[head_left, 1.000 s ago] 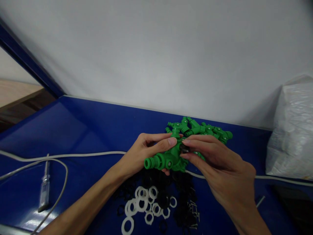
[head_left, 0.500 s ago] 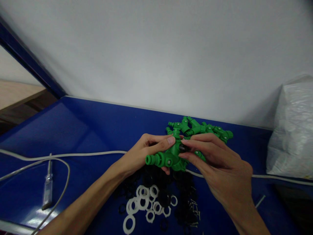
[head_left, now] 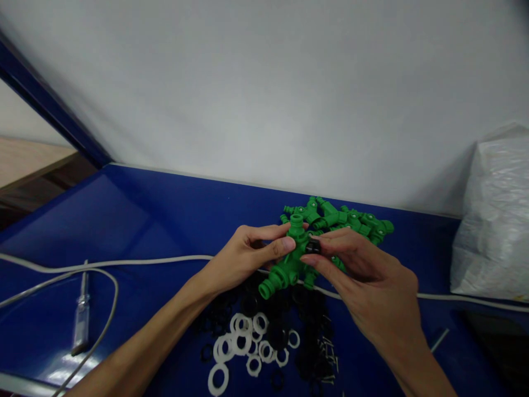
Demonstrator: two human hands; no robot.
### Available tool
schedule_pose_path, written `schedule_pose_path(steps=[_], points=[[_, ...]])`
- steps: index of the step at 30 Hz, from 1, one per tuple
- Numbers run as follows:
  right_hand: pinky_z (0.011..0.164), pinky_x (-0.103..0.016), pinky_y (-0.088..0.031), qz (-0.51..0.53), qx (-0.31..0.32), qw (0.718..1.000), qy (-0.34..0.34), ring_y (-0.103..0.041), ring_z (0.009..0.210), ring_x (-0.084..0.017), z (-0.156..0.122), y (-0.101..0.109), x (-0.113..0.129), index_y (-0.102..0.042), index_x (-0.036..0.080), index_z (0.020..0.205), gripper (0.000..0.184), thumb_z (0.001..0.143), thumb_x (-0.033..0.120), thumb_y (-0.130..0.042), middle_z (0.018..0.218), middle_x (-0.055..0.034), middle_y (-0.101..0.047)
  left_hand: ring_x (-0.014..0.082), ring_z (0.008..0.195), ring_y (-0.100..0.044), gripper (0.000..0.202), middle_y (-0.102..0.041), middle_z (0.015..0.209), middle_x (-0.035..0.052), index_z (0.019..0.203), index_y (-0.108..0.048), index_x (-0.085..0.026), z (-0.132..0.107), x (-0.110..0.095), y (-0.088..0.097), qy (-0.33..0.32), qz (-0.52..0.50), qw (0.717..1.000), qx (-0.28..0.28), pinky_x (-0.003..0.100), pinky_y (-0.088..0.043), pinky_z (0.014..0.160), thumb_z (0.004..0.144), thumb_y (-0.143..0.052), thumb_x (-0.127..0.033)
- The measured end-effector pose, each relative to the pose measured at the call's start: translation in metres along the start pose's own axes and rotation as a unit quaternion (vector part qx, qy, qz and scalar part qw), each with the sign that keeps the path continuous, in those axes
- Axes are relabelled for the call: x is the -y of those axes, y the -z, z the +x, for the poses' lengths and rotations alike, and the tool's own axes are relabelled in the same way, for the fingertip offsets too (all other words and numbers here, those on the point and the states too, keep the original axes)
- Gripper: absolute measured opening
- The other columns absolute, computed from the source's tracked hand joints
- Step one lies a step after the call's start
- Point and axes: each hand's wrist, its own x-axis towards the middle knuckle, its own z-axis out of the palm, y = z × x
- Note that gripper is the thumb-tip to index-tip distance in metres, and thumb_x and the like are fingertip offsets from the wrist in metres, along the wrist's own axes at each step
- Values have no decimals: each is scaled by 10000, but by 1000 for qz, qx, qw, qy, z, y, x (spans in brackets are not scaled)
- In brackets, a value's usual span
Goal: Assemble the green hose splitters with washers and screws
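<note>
My left hand (head_left: pixel 252 251) grips a green plastic Y-shaped hose fitting (head_left: pixel 294 259), thumb on the near side and fingers behind it. One of its ribbed ends points up, another down to the left. Between thumb and fingertips, my right hand (head_left: pixel 363 270) pinches a small black plastic knob (head_left: pixel 313 246), held against the right side of the green fitting. Whether the knob is seated or only touching cannot be made out. Behind both hands lies a pile of similar green fittings (head_left: pixel 330 215). White plastic rings (head_left: pixel 242 343) lie below the hands.
Dark black parts (head_left: pixel 309 331) and small screws (head_left: pixel 328 353) lie beside the rings. A clear-handled screwdriver (head_left: pixel 81 320) and a white cable (head_left: pixel 157 260) are on the blue table (head_left: pixel 185 209). A filled plastic bag (head_left: pixel 491 220) stands at the right, against the wall.
The green fitting has turned in my left hand, so its lower-left end now points further down. My right hand has shifted slightly left, with the black knob still pinched.
</note>
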Motion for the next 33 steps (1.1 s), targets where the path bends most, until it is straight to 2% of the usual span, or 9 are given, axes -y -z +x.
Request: schedule_pose_path(steps=[5,9,14,21,25,28,33], points=[[615,-238,-520,0,-18,1000,-24,-618,682,-124,-1,-2,3,-628,254,800,154,827,220,-776,777,40,-641,80,630,-406,260,-540,767,-20,930,-797,-158,2,-2,-3,-48,4,999,-7,204,-361,549,780,-796,-369],[585,-218,-505,9,-24,999,-48,-600,642,-111,-2,-4,3,-616,249,780,170,817,235,-781,740,53,-630,87,640,-405,261,-502,770,-14,886,-786,-144,2,-2,-4,-58,12,998,-13,208,-379,553,788,-783,-385],[558,-217,-469,-15,0,999,-45,-574,595,-103,1,-2,3,-640,249,748,153,822,243,-773,676,64,-610,93,648,-434,266,-486,758,-8,774,-747,-123,2,-2,-2,-85,59,995,-3,210,-382,558,851,-722,-376],[541,-229,-478,23,-6,998,-61,-579,574,-114,1,-3,4,-636,250,750,159,810,260,-782,655,62,-606,108,658,-455,313,-501,739,2,731,-741,-137,3,-2,-1,-110,94,989,-8,224,-384,562,873,-690,-412],[591,-258,-459,-5,16,1000,-26,-566,624,-125,-1,-3,2,-633,251,757,150,853,255,-749,689,53,-599,124,654,-494,336,-556,741,11,792,-757,-157,1,-1,-1,-61,80,995,-2,242,-395,567,896,-645,-456],[622,-260,-465,-20,18,1000,-13,-581,644,-124,-2,-4,1,-634,250,766,144,856,237,-746,715,54,-614,152,694,-544,355,-596,747,23,801,-766,-158,0,-2,0,-35,79,996,2,274,-445,630,898,-633,-472],[562,-231,-466,0,4,999,-46,-575,581,-110,0,-4,4,-636,250,734,163,831,255,-767,647,70,-600,136,759,-514,329,-558,769,10,765,-757,-153,2,-4,1,-100,127,987,-2,273,-437,741,916,-632,-417]])
